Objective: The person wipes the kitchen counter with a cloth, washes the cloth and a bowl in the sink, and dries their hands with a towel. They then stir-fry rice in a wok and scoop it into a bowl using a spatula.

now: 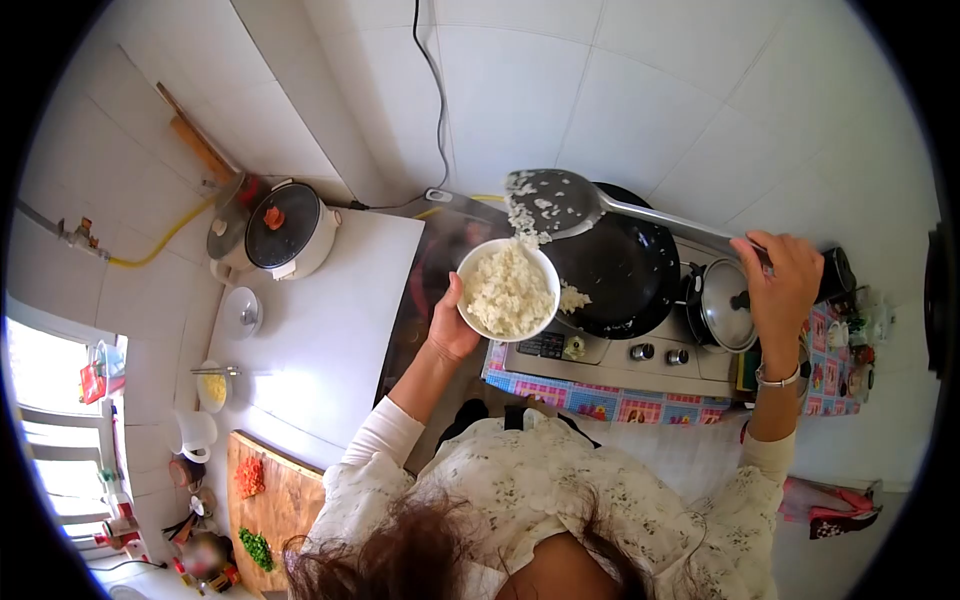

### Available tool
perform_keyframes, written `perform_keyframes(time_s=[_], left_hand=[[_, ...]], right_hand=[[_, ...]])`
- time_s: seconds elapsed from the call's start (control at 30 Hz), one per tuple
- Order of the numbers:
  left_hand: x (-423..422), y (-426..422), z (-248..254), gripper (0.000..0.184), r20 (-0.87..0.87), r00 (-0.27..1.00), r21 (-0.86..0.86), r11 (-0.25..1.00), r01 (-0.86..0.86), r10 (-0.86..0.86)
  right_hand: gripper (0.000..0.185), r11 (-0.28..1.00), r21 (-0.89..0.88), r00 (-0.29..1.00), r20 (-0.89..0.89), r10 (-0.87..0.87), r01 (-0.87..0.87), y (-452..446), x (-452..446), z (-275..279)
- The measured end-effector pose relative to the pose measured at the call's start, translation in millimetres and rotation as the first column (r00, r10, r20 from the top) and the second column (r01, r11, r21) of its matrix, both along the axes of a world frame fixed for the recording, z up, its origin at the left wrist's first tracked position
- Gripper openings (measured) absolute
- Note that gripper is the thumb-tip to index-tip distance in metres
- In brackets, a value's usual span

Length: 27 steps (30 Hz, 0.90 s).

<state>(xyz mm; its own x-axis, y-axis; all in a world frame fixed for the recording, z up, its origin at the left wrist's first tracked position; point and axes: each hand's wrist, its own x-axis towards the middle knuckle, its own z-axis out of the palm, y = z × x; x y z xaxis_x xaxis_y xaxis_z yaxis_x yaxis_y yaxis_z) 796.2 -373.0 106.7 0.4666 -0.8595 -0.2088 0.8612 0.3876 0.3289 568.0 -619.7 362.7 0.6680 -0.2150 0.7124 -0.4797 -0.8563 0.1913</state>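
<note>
My left hand (455, 322) is closed around the side of a white bowl (548, 318) heaped with cooked rice (508, 288). In my right hand (783, 275) is the handle end of a metal spatula (560, 203), its broad blade held over the far rim of the bowl with rice grains stuck on it. Some rice drops or clings between the blade and the bowl. A black wok (630, 285) sits on the stove just right of the bowl, with a small clump of rice (573, 298) near its left side and scattered grains inside.
A lidded pot (728, 305) stands right of the wok on the gas stove (600, 353). Leftward are a white electric pot (310, 240), a glass lid (241, 314), a bowl of yellow food (212, 390), and a cutting board (290, 490) with chopped red food (250, 477) and chopped greens (256, 549).
</note>
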Motion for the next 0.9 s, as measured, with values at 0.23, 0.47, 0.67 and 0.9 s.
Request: perform_keyframes(time_s=[0.23,0.47,0.67,0.9], left_hand=[[-28,-36,13,0.065,-0.048,0.984,-0.018,0.985,0.171,-0.172],[-52,-69,16,0.063,-0.008,0.975,0.096,0.97,0.223,-0.224],[-60,-83,2,0.063,-0.012,0.97,0.088,0.966,0.242,-0.242],[-63,-82,-1,0.072,0.026,0.977,0.1,0.973,0.21,-0.213]], right_hand=[[0.031,0.785,0.547,0.939,-0.003,-0.344,0.29,-53,-71,-75],[0.027,0.687,0.659,0.912,0.005,-0.411,0.306,-46,-104,-107],[0.019,0.814,0.488,0.926,0.028,-0.375,0.315,-40,-111,-123],[0.02,0.785,0.535,0.918,0.045,-0.395,0.312,-42,-117,-138]])
